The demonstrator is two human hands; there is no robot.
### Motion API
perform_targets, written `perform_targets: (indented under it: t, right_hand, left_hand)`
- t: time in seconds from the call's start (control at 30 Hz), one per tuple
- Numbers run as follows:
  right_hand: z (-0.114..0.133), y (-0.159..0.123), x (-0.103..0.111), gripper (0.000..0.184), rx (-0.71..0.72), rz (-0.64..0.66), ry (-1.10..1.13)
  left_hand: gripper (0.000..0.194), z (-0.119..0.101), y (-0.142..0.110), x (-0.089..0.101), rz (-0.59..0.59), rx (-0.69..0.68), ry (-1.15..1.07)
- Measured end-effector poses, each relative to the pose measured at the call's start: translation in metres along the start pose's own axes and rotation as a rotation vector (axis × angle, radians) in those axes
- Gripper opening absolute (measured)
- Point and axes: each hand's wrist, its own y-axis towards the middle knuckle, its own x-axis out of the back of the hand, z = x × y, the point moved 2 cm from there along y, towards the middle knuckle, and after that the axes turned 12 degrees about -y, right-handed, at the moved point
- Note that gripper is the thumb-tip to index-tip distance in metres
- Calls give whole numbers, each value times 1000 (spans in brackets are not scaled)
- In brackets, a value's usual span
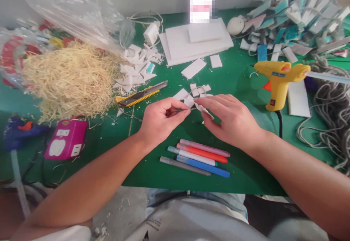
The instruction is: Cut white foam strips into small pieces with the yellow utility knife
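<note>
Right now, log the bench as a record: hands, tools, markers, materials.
left hand: thumb and index pinched together; item between unclear
right hand: fingers at small white piece
markers: five, side by side, near table edge
cutter: yellow and black, beyond left hand
yellow glue gun: right side
blue glue gun: far left
straw pile: left
white sheets: stacked, back centre

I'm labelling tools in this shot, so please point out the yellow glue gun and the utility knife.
yellow glue gun point(279, 81), head view, on its body
utility knife point(142, 94), head view, on its handle
</note>
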Motion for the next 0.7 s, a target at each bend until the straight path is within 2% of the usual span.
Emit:
perform_targets:
  t: [0.27, 0.7]
  right_hand:
    - [-3, 0, 0, 31, -79, -84, -130]
    - [4, -2, 0, 27, -92, -72, -12]
  left_hand:
    - [8, 2, -1, -8, 58, -69, 21]
    - [9, 3, 0, -11, 56, -229, 168]
